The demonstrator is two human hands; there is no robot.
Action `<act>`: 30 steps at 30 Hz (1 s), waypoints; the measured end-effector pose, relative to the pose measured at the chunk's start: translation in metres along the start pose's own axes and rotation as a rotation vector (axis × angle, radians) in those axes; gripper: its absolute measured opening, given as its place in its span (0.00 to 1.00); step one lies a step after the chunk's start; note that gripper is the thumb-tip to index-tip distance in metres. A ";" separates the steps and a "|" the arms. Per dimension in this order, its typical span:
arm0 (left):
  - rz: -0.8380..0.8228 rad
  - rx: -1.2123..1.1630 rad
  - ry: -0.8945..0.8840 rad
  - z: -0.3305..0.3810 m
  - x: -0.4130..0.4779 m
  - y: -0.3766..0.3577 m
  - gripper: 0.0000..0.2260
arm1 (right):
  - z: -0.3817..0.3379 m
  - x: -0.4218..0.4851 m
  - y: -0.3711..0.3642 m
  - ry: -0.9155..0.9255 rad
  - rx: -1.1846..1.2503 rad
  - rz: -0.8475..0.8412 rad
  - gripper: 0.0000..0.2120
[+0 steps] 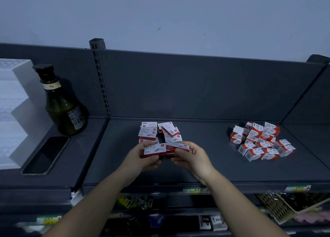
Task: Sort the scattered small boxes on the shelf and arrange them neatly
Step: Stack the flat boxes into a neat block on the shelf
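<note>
1. The left hand (141, 159) is pinching a flat red-and-white cardboard box (154, 150) between thumb and curled fingers, just above the shelf.
2. The right hand (190, 156) is gripping a second box (178, 147) of the same kind, its fingers curling over the far edge.
3. Both boxes are lying with their long axes running left to right. They are meeting end to end in the middle, with their broad printed faces turning up toward the camera.
4. Just behind the hands, a pile of matching boxes (159, 132) is sitting on the dark, matte metal shelf (250, 174). Some are stacked flat and one is tilting across the top.
5. Well to the right on the same shelf, a looser heap of stubbier orange-and-white cartons (260, 142) is lying at mixed angles.
6. In the left bay, a dark green glass bottle (62, 110) is standing upright near a glossy black phone (45, 155) lying flat and a white foam block (12, 111).
</note>
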State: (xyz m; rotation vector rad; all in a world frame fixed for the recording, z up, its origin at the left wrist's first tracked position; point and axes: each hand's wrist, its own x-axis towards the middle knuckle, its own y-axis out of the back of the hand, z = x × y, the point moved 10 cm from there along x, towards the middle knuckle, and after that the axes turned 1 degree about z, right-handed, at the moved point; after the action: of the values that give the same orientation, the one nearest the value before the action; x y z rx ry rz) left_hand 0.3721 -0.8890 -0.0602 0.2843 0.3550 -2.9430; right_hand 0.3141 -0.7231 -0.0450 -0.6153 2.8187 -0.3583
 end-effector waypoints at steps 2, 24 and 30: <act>0.003 0.075 0.002 0.005 -0.002 0.001 0.15 | -0.003 -0.001 0.004 -0.013 -0.044 0.046 0.14; 0.030 -0.064 -0.011 0.013 0.005 0.002 0.15 | -0.008 -0.005 -0.004 -0.035 -0.013 -0.013 0.15; -0.012 0.001 -0.094 0.024 0.006 0.003 0.22 | -0.007 -0.003 -0.007 -0.095 0.016 -0.033 0.24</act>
State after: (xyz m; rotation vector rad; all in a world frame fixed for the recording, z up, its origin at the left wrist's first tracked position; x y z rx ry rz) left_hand 0.3631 -0.8990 -0.0392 0.1441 0.3439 -2.9554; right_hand 0.3176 -0.7263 -0.0359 -0.6585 2.7159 -0.3474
